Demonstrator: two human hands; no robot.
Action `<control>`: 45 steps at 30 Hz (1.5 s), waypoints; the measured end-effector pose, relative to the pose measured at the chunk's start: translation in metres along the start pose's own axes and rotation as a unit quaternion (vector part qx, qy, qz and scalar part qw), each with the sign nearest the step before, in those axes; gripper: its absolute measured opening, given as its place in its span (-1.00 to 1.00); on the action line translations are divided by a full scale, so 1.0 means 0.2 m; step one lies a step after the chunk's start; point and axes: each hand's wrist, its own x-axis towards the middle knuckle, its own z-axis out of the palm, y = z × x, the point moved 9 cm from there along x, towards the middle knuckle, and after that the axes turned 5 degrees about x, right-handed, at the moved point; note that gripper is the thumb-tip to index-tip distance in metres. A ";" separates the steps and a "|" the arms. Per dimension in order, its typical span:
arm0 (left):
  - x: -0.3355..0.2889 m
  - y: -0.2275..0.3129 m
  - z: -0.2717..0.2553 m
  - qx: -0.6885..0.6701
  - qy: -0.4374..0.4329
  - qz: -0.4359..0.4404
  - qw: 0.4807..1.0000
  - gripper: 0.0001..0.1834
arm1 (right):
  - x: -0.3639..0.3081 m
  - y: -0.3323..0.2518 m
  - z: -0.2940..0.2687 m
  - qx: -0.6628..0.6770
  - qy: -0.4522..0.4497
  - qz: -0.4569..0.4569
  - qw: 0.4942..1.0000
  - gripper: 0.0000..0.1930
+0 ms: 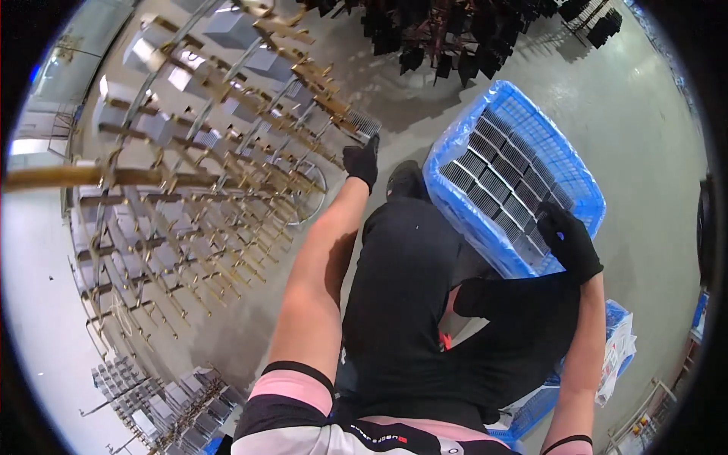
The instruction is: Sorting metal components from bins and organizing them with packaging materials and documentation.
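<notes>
My left hand [362, 161], in a black glove, reaches out to the low part of a rack [227, 182] with brass-coloured hooks. Its fingers are closed on the edge of a small grey finned metal piece [364, 123] beside the rack's arms. Whether that piece hangs on a hook I cannot make out. My right hand [567, 241], gloved in black too, is over the near right part of a blue plastic basket [557, 125]. Its fingers stretch down to the rows of dark finned metal pieces [504, 171] inside, and nothing shows in its grasp.
Blue plastic film [455, 148] lines the basket, which stands by my knees. Dark parts hang on another rack [447, 34] at the far side. Behind my right arm is a second blue basket [535, 413] with white packaging. Grey parts [155, 398] sit at the lower left.
</notes>
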 end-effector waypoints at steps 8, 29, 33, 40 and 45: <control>-0.07 0.51 0.32 0.245 -0.081 0.099 0.961 -0.56 | -0.06 0.07 -0.13 0.014 0.008 0.095 0.995 -0.58; -0.08 0.20 0.16 -0.445 0.000 -0.214 0.870 -0.41 | 0.01 -0.10 -0.07 0.023 -0.010 0.036 0.999 -0.48; -0.29 0.62 -0.05 -0.148 -0.073 0.236 0.957 -0.47 | 0.00 -0.05 -0.07 -0.006 -0.006 0.039 0.999 -0.50; -0.81 1.43 -0.72 -0.112 -0.104 0.580 0.800 -0.67 | -0.02 -0.02 -0.16 0.049 0.060 -0.009 0.997 -0.53; -1.14 2.04 -1.14 -0.260 -0.254 0.307 0.880 -0.63 | -0.01 -0.32 -0.25 0.309 0.055 0.019 0.949 -0.43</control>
